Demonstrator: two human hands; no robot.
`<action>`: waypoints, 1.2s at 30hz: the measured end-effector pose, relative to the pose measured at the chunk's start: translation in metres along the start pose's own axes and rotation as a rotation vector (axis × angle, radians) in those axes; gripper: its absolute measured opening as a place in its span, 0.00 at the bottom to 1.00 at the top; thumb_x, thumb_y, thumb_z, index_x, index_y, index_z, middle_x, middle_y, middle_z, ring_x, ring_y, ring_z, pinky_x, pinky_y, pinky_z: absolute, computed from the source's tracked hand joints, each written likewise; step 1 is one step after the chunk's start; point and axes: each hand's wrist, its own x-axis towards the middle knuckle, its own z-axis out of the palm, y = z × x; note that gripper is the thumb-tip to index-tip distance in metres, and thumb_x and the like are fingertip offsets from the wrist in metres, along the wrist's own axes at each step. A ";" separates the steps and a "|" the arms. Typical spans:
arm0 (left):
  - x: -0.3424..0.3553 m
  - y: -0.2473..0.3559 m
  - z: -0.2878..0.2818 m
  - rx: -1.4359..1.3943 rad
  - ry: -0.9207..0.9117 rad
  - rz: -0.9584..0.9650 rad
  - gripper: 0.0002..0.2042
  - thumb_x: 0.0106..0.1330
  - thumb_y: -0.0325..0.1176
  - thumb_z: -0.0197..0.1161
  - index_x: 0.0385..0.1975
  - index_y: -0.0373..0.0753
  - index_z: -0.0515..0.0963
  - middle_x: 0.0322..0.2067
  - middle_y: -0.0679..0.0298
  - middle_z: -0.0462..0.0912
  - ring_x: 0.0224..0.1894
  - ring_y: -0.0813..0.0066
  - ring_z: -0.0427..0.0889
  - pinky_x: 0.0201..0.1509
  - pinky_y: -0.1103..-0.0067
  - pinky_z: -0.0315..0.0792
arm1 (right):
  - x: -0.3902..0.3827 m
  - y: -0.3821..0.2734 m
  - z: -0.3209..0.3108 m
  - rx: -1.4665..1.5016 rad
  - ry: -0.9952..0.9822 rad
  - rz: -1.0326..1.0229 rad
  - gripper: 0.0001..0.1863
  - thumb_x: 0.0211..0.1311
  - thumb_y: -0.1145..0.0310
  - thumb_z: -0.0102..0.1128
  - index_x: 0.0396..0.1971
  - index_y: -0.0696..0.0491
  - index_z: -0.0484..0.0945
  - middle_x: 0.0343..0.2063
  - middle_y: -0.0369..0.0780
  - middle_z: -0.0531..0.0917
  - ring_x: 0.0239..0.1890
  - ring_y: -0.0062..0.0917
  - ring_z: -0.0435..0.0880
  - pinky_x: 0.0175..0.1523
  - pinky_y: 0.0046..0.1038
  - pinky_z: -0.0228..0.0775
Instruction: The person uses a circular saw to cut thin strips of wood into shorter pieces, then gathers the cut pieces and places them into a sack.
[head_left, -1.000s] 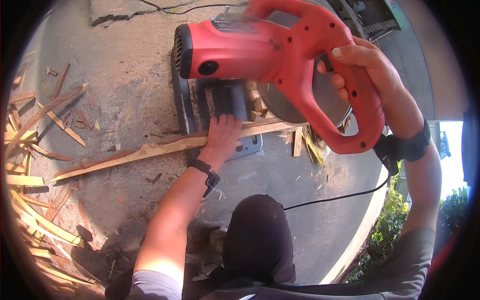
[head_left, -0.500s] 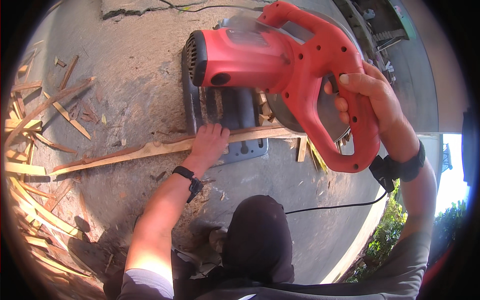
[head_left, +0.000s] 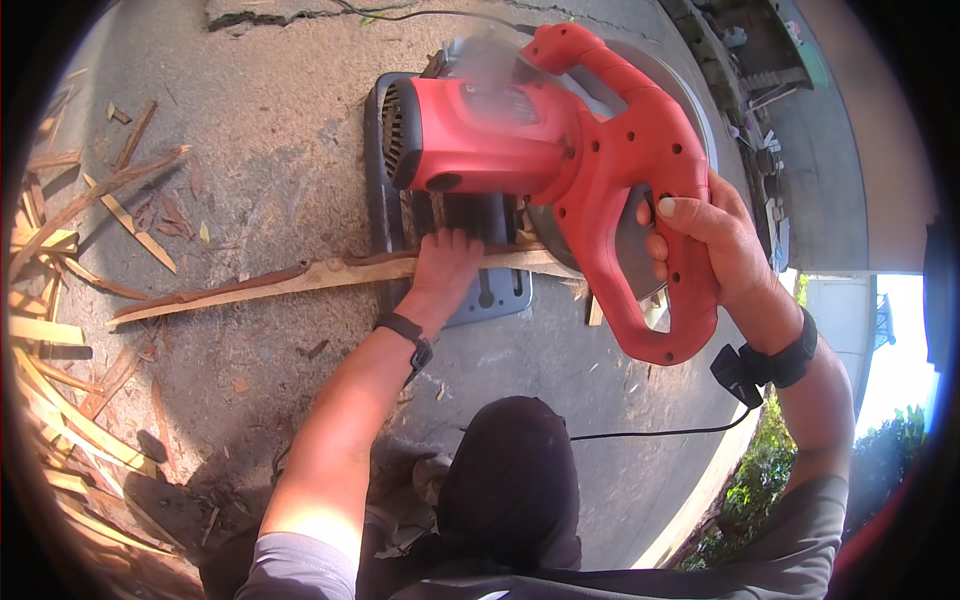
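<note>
My right hand (head_left: 715, 230) is wrapped around the loop handle of a red cut-off saw (head_left: 500, 130), its fingers at the trigger. The saw's round blade sits partly hidden behind the handle. Beneath the motor lies the dark metal base (head_left: 505, 290). Across that base runs a long, rough-edged wooden strip (head_left: 250, 288), its right end reaching the blade. My left hand (head_left: 447, 270) presses down on the strip with curled fingers, close to the motor and left of the blade. Where blade and wood meet is mostly hidden by the saw.
Cut wood pieces (head_left: 50, 330) are heaped along the left side, with loose bark and splinters on the concrete floor (head_left: 270, 140). A black cord (head_left: 420, 14) crosses the far side. Another cable (head_left: 660, 433) runs from my right wrist. A small offcut (head_left: 595, 311) lies right of the base.
My right hand has brought the saw head down and slightly left. My left hand and the wooden strip have shifted a little to the right.
</note>
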 end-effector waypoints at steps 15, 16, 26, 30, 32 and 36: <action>0.005 -0.002 0.019 -0.068 -0.040 -0.050 0.05 0.52 0.32 0.53 0.28 0.44 0.74 0.28 0.63 0.75 0.35 0.66 0.74 0.35 0.72 0.64 | -0.009 0.039 0.021 0.119 -0.031 -0.122 0.22 0.52 0.72 0.56 0.47 0.57 0.62 0.32 0.40 0.75 0.23 0.21 0.76 0.24 0.25 0.74; 0.005 -0.003 0.021 -0.068 -0.041 -0.051 0.05 0.52 0.32 0.53 0.28 0.44 0.74 0.28 0.63 0.75 0.35 0.66 0.74 0.35 0.72 0.64 | -0.009 0.040 0.022 0.123 -0.039 -0.128 0.22 0.52 0.72 0.56 0.47 0.57 0.62 0.32 0.40 0.75 0.23 0.21 0.76 0.25 0.25 0.74; 0.006 0.000 0.026 0.000 0.026 -0.065 0.04 0.52 0.32 0.53 0.26 0.45 0.74 0.26 0.64 0.75 0.34 0.67 0.74 0.34 0.72 0.64 | -0.009 0.067 0.024 0.114 -0.037 -0.186 0.22 0.52 0.73 0.55 0.47 0.57 0.61 0.33 0.41 0.74 0.24 0.23 0.76 0.25 0.26 0.75; 0.005 0.000 0.031 0.060 0.076 -0.049 0.03 0.51 0.32 0.54 0.24 0.46 0.74 0.25 0.65 0.74 0.33 0.67 0.74 0.33 0.72 0.64 | -0.009 0.077 0.026 0.108 -0.011 -0.182 0.22 0.52 0.73 0.55 0.47 0.57 0.61 0.33 0.41 0.74 0.24 0.23 0.76 0.24 0.26 0.75; 0.006 -0.002 0.037 0.016 0.091 -0.057 0.03 0.51 0.32 0.54 0.24 0.46 0.74 0.25 0.65 0.74 0.33 0.67 0.74 0.33 0.72 0.65 | -0.009 0.083 0.025 0.094 -0.002 -0.183 0.21 0.52 0.73 0.55 0.47 0.57 0.61 0.34 0.42 0.74 0.24 0.23 0.76 0.24 0.26 0.74; 0.007 -0.001 0.044 -0.002 0.098 -0.069 0.03 0.51 0.31 0.53 0.23 0.45 0.74 0.25 0.65 0.75 0.33 0.67 0.74 0.34 0.72 0.65 | -0.008 0.097 0.023 0.058 -0.008 -0.198 0.21 0.52 0.72 0.55 0.46 0.58 0.61 0.34 0.42 0.73 0.24 0.24 0.76 0.24 0.26 0.74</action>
